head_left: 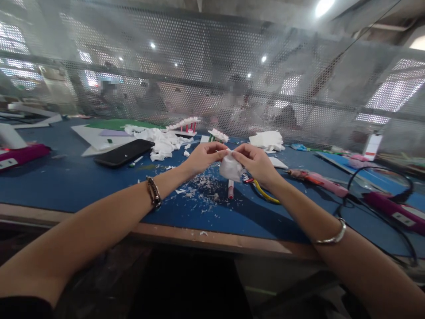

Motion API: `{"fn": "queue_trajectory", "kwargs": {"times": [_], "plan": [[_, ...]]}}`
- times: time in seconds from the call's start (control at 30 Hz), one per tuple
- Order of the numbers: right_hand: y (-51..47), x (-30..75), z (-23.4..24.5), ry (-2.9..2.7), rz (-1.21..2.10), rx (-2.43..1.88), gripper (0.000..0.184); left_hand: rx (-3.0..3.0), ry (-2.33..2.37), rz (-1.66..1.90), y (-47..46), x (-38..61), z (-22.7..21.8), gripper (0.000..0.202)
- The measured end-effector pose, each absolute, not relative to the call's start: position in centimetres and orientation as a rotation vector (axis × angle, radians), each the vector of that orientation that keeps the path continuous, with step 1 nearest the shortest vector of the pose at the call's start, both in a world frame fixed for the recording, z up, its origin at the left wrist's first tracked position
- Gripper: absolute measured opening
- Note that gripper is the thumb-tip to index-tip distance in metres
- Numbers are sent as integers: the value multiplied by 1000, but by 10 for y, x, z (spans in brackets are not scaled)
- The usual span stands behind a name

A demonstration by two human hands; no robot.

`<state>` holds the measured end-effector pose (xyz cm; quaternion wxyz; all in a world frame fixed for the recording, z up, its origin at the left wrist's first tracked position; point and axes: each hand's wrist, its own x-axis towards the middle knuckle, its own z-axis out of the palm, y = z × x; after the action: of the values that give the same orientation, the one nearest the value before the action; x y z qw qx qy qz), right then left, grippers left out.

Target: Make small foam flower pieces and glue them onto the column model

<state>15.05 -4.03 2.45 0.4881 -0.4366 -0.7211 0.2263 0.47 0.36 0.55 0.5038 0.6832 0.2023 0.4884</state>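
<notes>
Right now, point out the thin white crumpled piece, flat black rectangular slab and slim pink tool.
Thin white crumpled piece [231,169]: head view, its hanging lower part.
Flat black rectangular slab [124,153]: head view, middle of its top face.
Slim pink tool [319,180]: head view, middle of its body.

The phone [124,153] is set on the counter [56,184]. A power strip [25,155] is placed to its left. Behind it, sheets [129,125] are spread; behind and to its right, a heap of scraps [164,144] is piled. To its right, shavings [206,190] are strewn, and a tissue-like piece [231,169] is held between left hand [208,157] and right hand [254,161]. Farther right, a corded tool [318,179] and a second power strip [393,212] are laid.
</notes>
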Motion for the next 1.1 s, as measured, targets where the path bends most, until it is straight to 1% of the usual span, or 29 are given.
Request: {"fn": "queue_trajectory", "kwargs": {"times": [0.73, 1.1], "plan": [[-38, 151, 23, -1728, 597, -1097, 8, 1691, 503, 1176, 7, 5, 4, 12], [-36, 151, 21, -1710, 516, -1065, 10, 1649, 521, 1179, 6, 6, 4, 15]]}}
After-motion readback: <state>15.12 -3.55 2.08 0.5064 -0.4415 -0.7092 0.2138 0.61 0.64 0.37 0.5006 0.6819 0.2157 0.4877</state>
